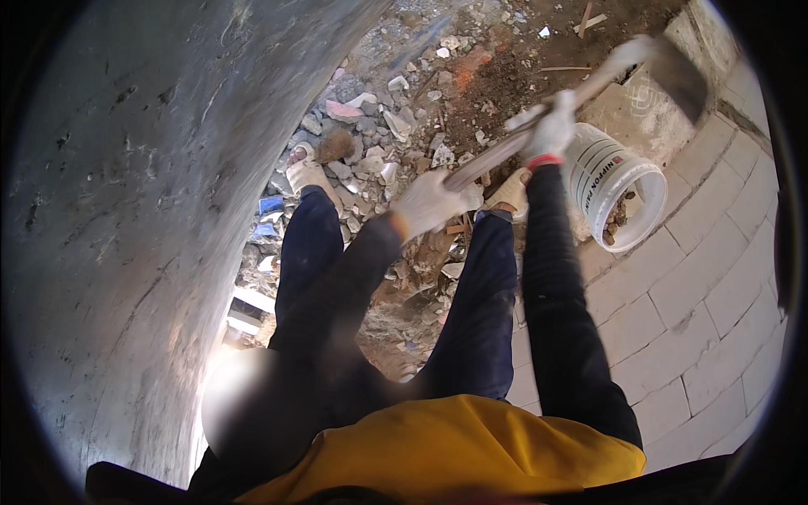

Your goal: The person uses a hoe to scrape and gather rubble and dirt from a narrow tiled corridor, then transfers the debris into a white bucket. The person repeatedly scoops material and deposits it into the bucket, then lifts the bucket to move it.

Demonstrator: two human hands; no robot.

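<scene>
The fingers (459, 200) of the left hand (427, 204) were wrapped round the butt end of the hoe (515, 143), and those of the right hand (551, 133) closed on the handle nearer the head, so neither pair was wide. The hoe slanted up and away to the right, above the rubble (362, 139), its blade (677, 80) out past the bucket (587, 168) (too blurred for me to tell whether it touched anything). The hands were set well apart on the handle, probably for leverage: the forward one to carry the head's weight, the rear one to steer. The gloves likely spared the skin from the wood, and the feet were planted apart, I judge, for balance on loose ground. The bucket sat just beside the right forearm, perhaps to be within reach yet off to one side; whether it stood or leaned I could not tell. Counted up, there was one hoe, one bucket with some rubble inside, two gloves, two shoes (307, 175), two blue scraps (270, 205) near the grey wall (143, 210), and more broken pieces than could be numbered.
</scene>
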